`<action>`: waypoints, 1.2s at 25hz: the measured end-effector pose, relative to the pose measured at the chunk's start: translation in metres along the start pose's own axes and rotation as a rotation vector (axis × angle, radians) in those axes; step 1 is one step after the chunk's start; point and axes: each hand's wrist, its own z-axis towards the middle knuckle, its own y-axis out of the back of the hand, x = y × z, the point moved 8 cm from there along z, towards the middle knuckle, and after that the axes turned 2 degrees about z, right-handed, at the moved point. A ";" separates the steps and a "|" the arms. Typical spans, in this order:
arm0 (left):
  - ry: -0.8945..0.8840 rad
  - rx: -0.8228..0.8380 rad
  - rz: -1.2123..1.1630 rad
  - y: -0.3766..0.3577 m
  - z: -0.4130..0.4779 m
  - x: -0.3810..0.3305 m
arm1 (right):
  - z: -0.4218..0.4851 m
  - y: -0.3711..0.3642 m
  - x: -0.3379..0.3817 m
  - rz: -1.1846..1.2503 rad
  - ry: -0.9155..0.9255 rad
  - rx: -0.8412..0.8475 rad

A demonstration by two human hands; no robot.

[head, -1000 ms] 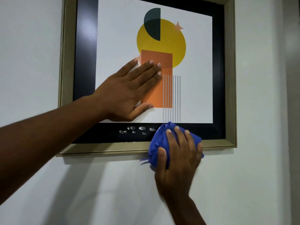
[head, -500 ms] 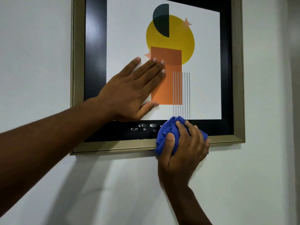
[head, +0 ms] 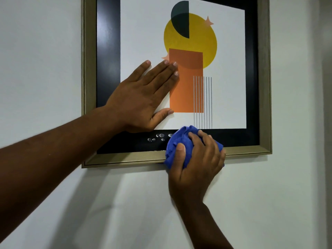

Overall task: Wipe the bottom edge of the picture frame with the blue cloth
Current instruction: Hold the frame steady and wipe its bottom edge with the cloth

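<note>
A picture frame (head: 265, 87) with a dull gold moulding and black inner border hangs on the wall, holding an abstract print. My left hand (head: 143, 97) lies flat and open on the glass at the print's lower left. My right hand (head: 195, 162) grips a bunched blue cloth (head: 177, 139) and presses it against the bottom edge (head: 125, 159) of the frame, a little right of its middle. The cloth covers part of the black border and the gold moulding; several bright droplets or glints (head: 156, 137) show on the black border just left of it.
A plain white wall (head: 287, 194) surrounds the frame. A darker vertical strip (head: 326, 105), perhaps a wall corner, runs down the far right. Shadows of my arms fall on the wall below the frame.
My right hand has slid the cloth up and slightly right, from hanging below the moulding to sitting on the bottom edge. My left hand has stayed flat on the glass; the view has shifted.
</note>
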 end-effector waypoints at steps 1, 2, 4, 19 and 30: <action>0.001 -0.004 -0.006 0.000 0.000 0.001 | -0.001 -0.002 0.002 0.006 -0.035 -0.020; -0.002 -0.005 -0.012 0.000 0.001 0.001 | -0.005 -0.003 0.005 0.017 -0.010 -0.017; -0.008 -0.001 -0.012 -0.001 0.001 -0.001 | -0.012 -0.004 0.011 0.042 0.094 0.011; 0.051 0.006 -0.033 -0.003 0.001 0.006 | -0.018 -0.011 0.031 0.081 0.080 0.044; -0.002 0.010 -0.067 0.000 0.004 0.018 | -0.026 -0.027 0.073 0.036 -0.080 0.022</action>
